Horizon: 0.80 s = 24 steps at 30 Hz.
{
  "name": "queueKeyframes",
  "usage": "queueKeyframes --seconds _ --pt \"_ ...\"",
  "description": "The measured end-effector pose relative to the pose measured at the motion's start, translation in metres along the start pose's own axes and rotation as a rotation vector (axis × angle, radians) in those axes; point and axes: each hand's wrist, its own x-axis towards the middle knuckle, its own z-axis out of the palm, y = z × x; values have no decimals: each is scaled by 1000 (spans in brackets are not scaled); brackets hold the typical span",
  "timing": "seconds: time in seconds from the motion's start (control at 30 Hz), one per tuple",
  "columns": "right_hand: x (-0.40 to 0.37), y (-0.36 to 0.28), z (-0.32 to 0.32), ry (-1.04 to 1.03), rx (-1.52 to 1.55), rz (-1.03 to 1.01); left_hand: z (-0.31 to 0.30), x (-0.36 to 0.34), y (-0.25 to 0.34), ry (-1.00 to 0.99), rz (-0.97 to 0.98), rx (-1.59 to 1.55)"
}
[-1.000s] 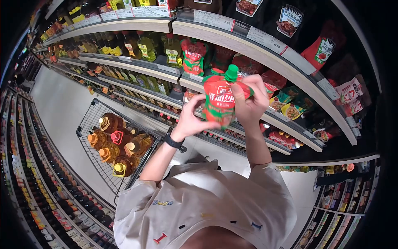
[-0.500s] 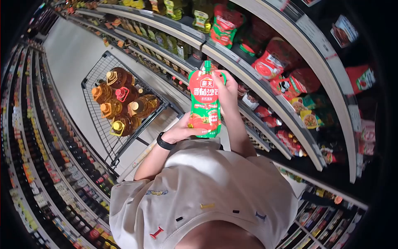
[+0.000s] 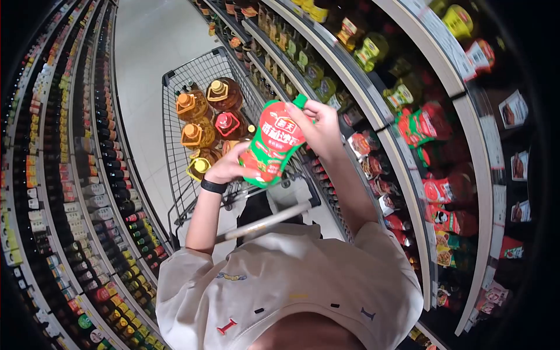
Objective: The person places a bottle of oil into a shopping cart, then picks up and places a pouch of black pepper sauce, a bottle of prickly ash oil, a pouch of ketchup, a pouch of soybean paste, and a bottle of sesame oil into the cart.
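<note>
Both my hands hold a red and green spouted pouch of ketchup (image 3: pixel 272 140), its label facing up at me and its green cap tilted to the upper right. My left hand (image 3: pixel 229 166), with a black band on the wrist, grips the lower left edge, thumb across the front. Up near the cap, my right hand (image 3: pixel 316 127) is closed on the upper right corner. Just beyond the pouch stands a shopping cart (image 3: pixel 169 111), with several large bottles of oil (image 3: pixel 224 94) in its basket. Part of the cart lies hidden behind my hands and the pouch.
Curved-looking shelves (image 3: pixel 402 198) on the right carry oil bottles and red pouches (image 3: pixel 446 189). A long shelf of sauce bottles (image 3: pixel 76 204) runs down the left. Pale floor (image 3: pixel 140 70) stretches ahead between them. The cart's handle (image 3: pixel 265 221) crosses close to my body.
My view has turned toward the cart, which now sits nearer the middle, in front of me. The pouch has tilted to the right, still in both hands.
</note>
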Motion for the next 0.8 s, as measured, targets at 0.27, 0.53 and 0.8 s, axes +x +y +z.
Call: queueKeyframes --seconds 0.27,0.53,0.8 --pt "265 86 176 98 -372 -272 -292 68 -25 993 212 -547" --pt "457 279 267 -90 -1031 -186 -325 78 -91 868 51 -245" --pt "527 434 307 -105 -1088 134 -301 89 -188 912 60 -15"
